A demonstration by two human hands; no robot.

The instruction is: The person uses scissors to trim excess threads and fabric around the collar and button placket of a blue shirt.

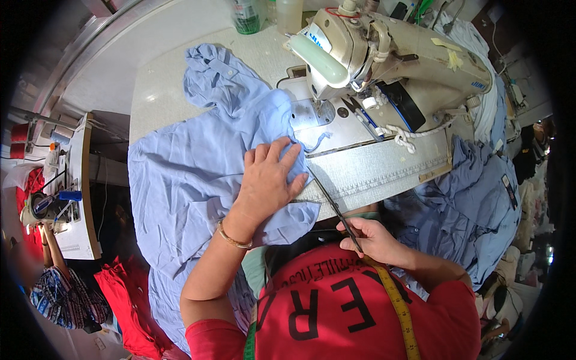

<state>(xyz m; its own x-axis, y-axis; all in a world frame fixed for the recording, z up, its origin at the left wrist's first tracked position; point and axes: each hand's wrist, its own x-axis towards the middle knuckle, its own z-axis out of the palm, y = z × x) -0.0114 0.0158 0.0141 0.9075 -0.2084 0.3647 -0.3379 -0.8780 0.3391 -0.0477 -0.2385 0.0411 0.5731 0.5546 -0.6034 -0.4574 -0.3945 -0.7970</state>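
A light blue garment (186, 162) with a buttoned part at its far end lies rumpled over the sewing table. My left hand (267, 177) rests flat on its right side, fingers spread, pressing the cloth. A narrow blue strip (318, 144) sticks out from the garment beside the needle plate. In my right hand (375, 239), near the table's front edge, is a long thin dark tool (327, 198). Its tip points away from me, towards the cloth by my left thumb. Whether it is a pair of scissors seen edge-on I cannot tell.
A sewing machine (396, 54) stands at the back right, with tweezers and pens (363, 118) and a black case (402, 107) on its bed. More blue garments (462, 210) are heaped at right. Red cloth (129, 306) hangs at left, near another person's arm (55, 255).
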